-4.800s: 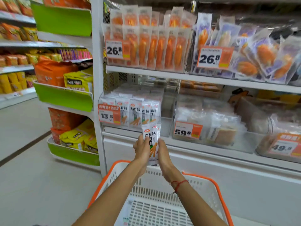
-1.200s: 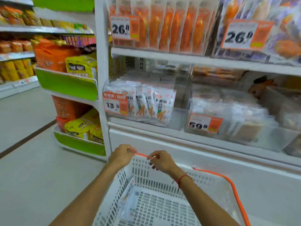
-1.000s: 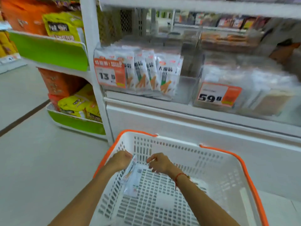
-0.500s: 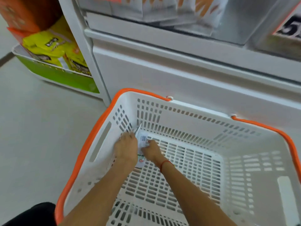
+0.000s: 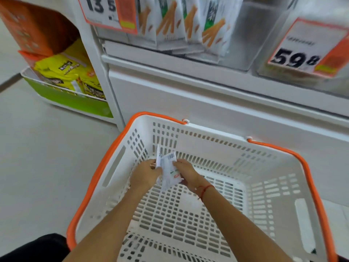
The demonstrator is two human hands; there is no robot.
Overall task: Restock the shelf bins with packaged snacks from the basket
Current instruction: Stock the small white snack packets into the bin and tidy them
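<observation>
Packets (image 5: 168, 170): a small white sheaf of flat snack packs, barcode side showing, held inside the basket (image 5: 279, 186) near its far-left corner. Long axis runs roughly from the wrists up and away toward the basket's far wall; the barcode end points at that wall, the near end tips down toward the slotted floor. One thinner pack stands edge-on at the left of the sheaf, upright and just beside the rest.

Left hand (image 5: 144, 174): on the left flank of the packets, fingers curled onto their edge, pinching them.

Right hand (image 5: 186, 173): on the right flank, fingers and thumb curled round the packets; a red cord sits on its wrist. The two hands face each other, close together, with only the packets between them.

Room: basket's left wall lies just beyond the left hand, far wall just beyond the packets' upper end. To the right of the right hand and toward the person, the floor of the basket is bare slotted plastic. Orange rim runs round the top.

Beyond the hands: white shelf (image 5: 188, 72) front, above the basket's far edge. On it a clear bin (image 5: 251, 35) holds upright packs with orange stick pictures, standing at its left side, with open space in its right part. A price tag (image 5: 107, 12) hangs at its left. Second tag (image 5: 309, 48) farther right, blurred. Yellow bags (image 5: 64, 70) in a green tray, far to the left of the left hand.
</observation>
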